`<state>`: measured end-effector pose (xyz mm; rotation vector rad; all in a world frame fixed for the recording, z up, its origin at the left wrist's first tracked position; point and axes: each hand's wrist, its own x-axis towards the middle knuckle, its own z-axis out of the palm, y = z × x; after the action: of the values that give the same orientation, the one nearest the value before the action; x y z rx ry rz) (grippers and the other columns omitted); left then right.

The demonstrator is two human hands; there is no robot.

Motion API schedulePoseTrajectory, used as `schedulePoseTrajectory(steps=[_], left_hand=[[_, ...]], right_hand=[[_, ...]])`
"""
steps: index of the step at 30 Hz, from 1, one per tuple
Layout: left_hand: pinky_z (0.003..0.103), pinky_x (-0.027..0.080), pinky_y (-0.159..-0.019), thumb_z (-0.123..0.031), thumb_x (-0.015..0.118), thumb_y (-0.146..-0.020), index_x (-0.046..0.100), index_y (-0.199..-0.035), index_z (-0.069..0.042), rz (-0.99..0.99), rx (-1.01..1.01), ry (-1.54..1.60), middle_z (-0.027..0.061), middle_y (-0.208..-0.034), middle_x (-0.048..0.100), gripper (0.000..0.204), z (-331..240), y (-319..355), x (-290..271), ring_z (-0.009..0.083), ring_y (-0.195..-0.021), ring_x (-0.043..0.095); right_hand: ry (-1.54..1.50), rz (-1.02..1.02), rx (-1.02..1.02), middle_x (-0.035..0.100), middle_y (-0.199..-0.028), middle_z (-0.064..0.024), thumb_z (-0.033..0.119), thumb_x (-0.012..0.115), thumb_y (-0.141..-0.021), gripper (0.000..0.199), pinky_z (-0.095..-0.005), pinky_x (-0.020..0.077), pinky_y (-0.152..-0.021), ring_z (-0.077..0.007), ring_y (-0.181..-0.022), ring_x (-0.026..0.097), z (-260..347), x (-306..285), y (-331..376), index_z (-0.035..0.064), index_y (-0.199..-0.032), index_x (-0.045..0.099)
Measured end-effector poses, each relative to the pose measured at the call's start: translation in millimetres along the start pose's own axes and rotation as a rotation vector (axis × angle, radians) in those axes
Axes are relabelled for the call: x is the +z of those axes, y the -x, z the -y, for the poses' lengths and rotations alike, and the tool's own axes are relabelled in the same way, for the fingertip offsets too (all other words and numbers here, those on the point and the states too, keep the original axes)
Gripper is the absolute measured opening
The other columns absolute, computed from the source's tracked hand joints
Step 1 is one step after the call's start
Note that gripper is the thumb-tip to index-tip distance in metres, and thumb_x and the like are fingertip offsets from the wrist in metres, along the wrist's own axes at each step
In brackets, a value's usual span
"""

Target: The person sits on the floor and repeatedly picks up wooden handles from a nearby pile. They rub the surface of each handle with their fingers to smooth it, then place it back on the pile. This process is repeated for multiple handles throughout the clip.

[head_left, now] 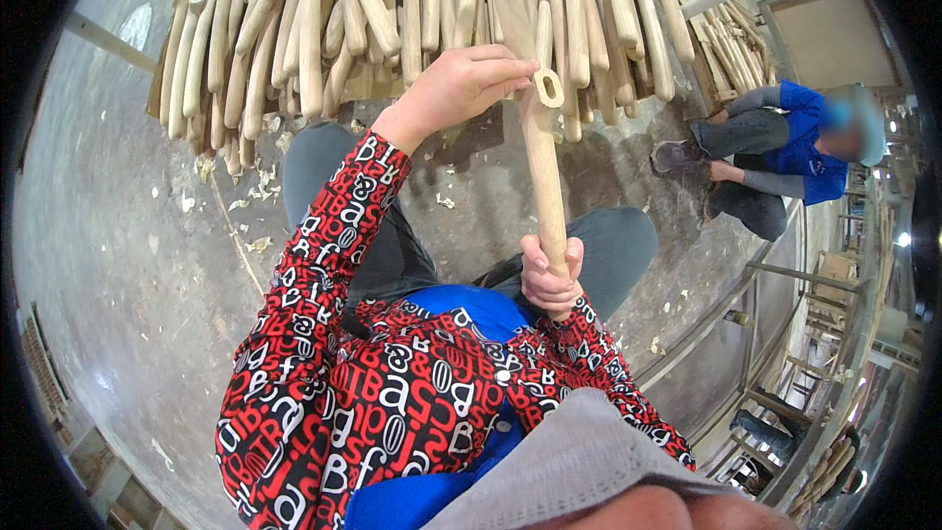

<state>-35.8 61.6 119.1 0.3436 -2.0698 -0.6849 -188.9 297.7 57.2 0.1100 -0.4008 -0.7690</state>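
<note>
My right hand [552,275] is wrapped around the lower part of a pale wooden handle [542,172], which slants up and away from my lap. Near its upper part, my left hand [463,90] has thumb and fingers pinched on a small pale oval ring [540,88] with a slot through it. The ring lies against or just over the handle; I cannot tell whether it is around the wood. Where the handle's far end stops is unclear, as it merges with the pile behind.
A large pile of wooden handles [314,34] is stacked ahead, ends toward me. Wood shavings [260,243] litter the concrete floor [147,265]. At right sits a co-worker in a blue shirt [803,142], beside another handle pile [728,51]. Metal rails [716,329] run along the right.
</note>
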Motion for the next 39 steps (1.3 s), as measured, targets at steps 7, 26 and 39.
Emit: schedulePoseTrajectory(steps=[7,26,39], left_hand=[[0.031,0.052,-0.064,-0.007,0.067,-0.080,0.065,-0.110,-0.008,-0.006,-0.018,-0.019,0.0081,-0.084,0.063,0.030,-3,-1,4,0.0224,-0.074,0.064],[0.031,0.053,-0.064,-0.010,0.069,-0.079,0.066,-0.092,-0.003,-0.150,0.044,-0.205,0.0082,-0.085,0.065,0.014,3,5,17,0.0238,-0.074,0.064],[0.027,0.050,-0.058,-0.007,0.066,-0.080,0.064,-0.087,-0.002,-0.401,-0.200,-0.127,0.0069,-0.081,0.065,0.009,7,0,2,0.0152,-0.066,0.062]], right_hand=[[0.001,0.036,-0.014,0.047,-0.057,-0.0083,0.020,0.052,-0.083,0.036,-0.0264,0.0419,-0.030,-0.0109,-0.036,0.045,1,-4,-3,-0.0064,-0.104,0.038],[0.048,-0.015,-0.081,0.048,-0.058,-0.0098,0.018,0.050,-0.083,0.030,-0.0280,0.0461,-0.033,-0.0126,-0.037,0.048,2,-3,-10,-0.0045,-0.099,0.038],[0.169,-0.239,-0.048,0.046,-0.058,-0.0085,0.016,0.054,-0.081,0.029,-0.0254,0.0421,-0.031,-0.0112,-0.035,0.045,-2,-3,11,-0.0041,-0.096,0.040]])
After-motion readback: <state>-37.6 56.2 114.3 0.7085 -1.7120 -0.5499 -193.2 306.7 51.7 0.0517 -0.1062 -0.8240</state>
